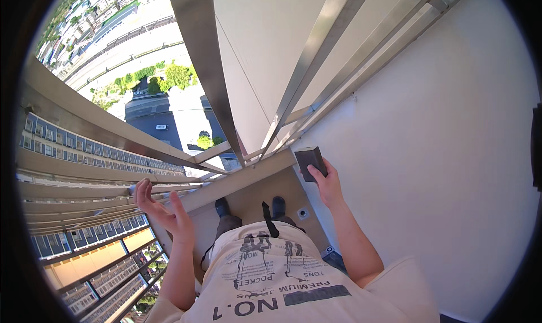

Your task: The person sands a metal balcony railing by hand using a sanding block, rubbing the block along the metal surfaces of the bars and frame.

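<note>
My right hand (327,183) grips a dark rectangular block (310,164), possibly a sanding sponge, with the thumb across its face. It is held up beside the white wall (415,153). My left hand (163,210) is raised with fingers apart and holds nothing. Close behind its fingertips run the metal bars of the balcony railing (139,147); whether they touch is hard to tell. More upright metal bars (296,86) stand ahead, near the corner with the wall.
Below me is a narrow tiled floor (258,191) with a low ledge (241,181) under the railing. A floor drain (302,213) lies by the wall. Partly hidden by my right arm is a bluish object (334,257) on the floor. Beyond the railing is a high drop to a street.
</note>
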Demonstrator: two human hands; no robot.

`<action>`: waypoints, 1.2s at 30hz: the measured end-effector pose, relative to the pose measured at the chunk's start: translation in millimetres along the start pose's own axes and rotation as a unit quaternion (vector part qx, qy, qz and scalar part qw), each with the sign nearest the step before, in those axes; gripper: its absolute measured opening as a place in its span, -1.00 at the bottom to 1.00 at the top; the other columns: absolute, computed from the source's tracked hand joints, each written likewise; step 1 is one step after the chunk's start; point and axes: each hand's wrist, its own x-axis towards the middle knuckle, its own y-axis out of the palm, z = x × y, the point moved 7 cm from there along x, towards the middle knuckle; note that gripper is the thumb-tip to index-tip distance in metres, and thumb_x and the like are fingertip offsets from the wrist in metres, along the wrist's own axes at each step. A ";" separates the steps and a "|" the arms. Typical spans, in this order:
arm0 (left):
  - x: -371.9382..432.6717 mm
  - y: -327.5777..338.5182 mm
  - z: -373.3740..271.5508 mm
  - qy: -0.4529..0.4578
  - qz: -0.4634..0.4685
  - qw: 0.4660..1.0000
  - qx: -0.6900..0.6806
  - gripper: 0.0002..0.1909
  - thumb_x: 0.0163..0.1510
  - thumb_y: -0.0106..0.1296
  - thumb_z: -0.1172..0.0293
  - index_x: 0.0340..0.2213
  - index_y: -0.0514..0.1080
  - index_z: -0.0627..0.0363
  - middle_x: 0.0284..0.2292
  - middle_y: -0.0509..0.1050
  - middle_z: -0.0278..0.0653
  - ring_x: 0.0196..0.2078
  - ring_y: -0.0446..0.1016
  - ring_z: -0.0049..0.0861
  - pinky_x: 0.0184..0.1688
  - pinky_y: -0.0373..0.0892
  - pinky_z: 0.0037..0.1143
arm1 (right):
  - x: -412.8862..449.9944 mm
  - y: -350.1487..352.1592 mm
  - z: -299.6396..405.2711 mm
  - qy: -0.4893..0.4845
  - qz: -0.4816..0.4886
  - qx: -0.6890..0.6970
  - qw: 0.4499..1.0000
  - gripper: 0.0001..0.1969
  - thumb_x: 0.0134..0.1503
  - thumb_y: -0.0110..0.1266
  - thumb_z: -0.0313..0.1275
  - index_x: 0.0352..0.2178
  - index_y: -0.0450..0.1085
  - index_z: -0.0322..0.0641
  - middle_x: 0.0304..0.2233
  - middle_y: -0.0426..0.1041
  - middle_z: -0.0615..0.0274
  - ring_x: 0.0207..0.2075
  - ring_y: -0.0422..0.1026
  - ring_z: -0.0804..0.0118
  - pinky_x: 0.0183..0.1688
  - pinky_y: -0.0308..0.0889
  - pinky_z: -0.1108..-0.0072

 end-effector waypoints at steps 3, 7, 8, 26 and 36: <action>40.9 -42.1 -0.7 0.025 -0.015 0.997 -0.074 -0.38 0.22 0.02 0.24 0.17 0.06 0.29 0.08 0.19 -0.05 0.13 0.20 -0.27 0.21 0.12 -0.28 | 15.4 18.9 40.7 -0.133 -0.107 -0.067 0.983 -0.65 0.26 0.06 -0.40 0.03 0.32 -0.31 -0.10 0.49 0.18 -0.12 0.47 0.33 -0.05 0.39 0.45; 77.5 -90.9 12.1 0.176 -0.086 0.979 -0.055 -0.34 0.11 0.15 0.20 0.07 0.04 0.20 -0.02 0.18 -0.07 0.12 0.17 -0.32 0.10 0.22 -0.37 | 18.7 60.9 94.6 -0.344 -0.199 -0.439 0.806 -0.50 0.10 0.25 -0.31 0.04 0.30 -0.22 -0.04 0.40 0.07 -0.09 0.43 0.12 -0.04 0.38 0.39; 95.1 -96.2 16.5 0.140 -0.103 0.983 -0.061 -0.30 0.10 0.16 0.18 0.09 0.05 0.22 -0.01 0.20 -0.05 0.11 0.20 -0.30 0.14 0.24 -0.36 | 18.8 69.2 102.0 -0.382 -0.220 -0.492 0.751 -0.46 0.05 0.30 -0.30 0.04 0.30 -0.20 -0.02 0.38 0.04 -0.08 0.42 0.06 -0.03 0.38 0.37; 168.6 -56.8 -4.2 -0.061 -0.003 0.952 -0.301 -0.70 0.32 -0.13 0.29 -0.49 0.12 0.02 -0.72 0.03 -0.47 -0.71 -0.04 -0.78 -0.64 -0.05 -0.71 | 60.9 46.6 85.8 -0.285 -0.356 -0.375 0.807 -0.28 -0.30 0.55 -0.30 -0.22 0.15 -0.21 -0.27 0.24 0.06 -0.25 0.35 0.01 -0.21 0.35 0.28; 161.3 -56.1 -13.0 -0.113 -0.017 0.970 -0.215 -0.60 0.29 -0.08 0.05 -0.54 0.10 -0.12 -0.67 -0.04 -0.51 -0.65 0.02 -0.64 -0.56 0.03 -0.58 | 49.4 37.4 89.1 -0.234 -0.338 -0.378 0.830 -0.30 -0.26 0.54 -0.27 -0.24 0.15 -0.18 -0.29 0.22 0.08 -0.28 0.35 0.04 -0.22 0.37 0.32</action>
